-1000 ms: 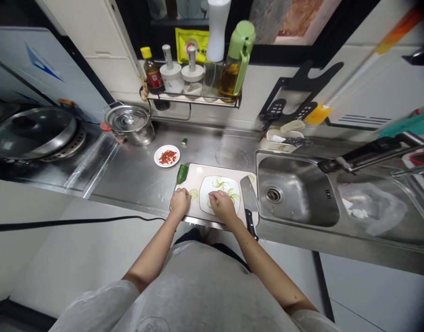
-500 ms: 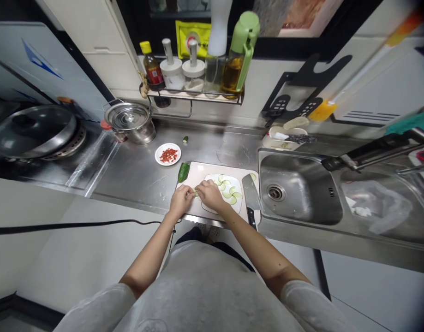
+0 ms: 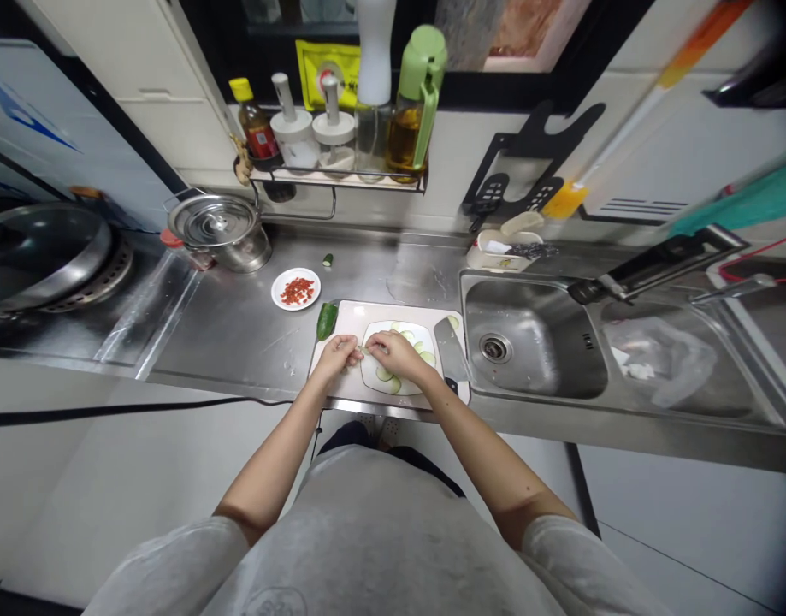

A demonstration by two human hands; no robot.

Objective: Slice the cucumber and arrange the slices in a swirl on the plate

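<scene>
My left hand (image 3: 339,354) and my right hand (image 3: 394,352) meet at the left edge of a white plate (image 3: 372,383), fingertips pinched together. Between them is a thin cucumber slice (image 3: 364,350), seen almost edge-on. Several pale green cucumber slices (image 3: 386,374) are spread on the plate, some hidden behind my right hand. The plate rests on a light cutting board (image 3: 349,315). A piece of dark green cucumber (image 3: 327,320) lies at the board's upper left corner. On the right side of the board is a knife (image 3: 450,340), its blade pointing away from me.
A small plate of chopped red pieces (image 3: 296,289) and a cucumber end (image 3: 327,260) sit behind the board. To the right is a steel sink (image 3: 534,342) with a tap (image 3: 662,265). A steel pot (image 3: 222,235) and a lidded pan (image 3: 39,257) stand left. Bottles (image 3: 257,128) line a wall rack.
The view has swung right, so the scene sits further left. Against the board, both hands have shifted right with the slice, now at the plate's edge. Slices low on the plate have come into sight.
</scene>
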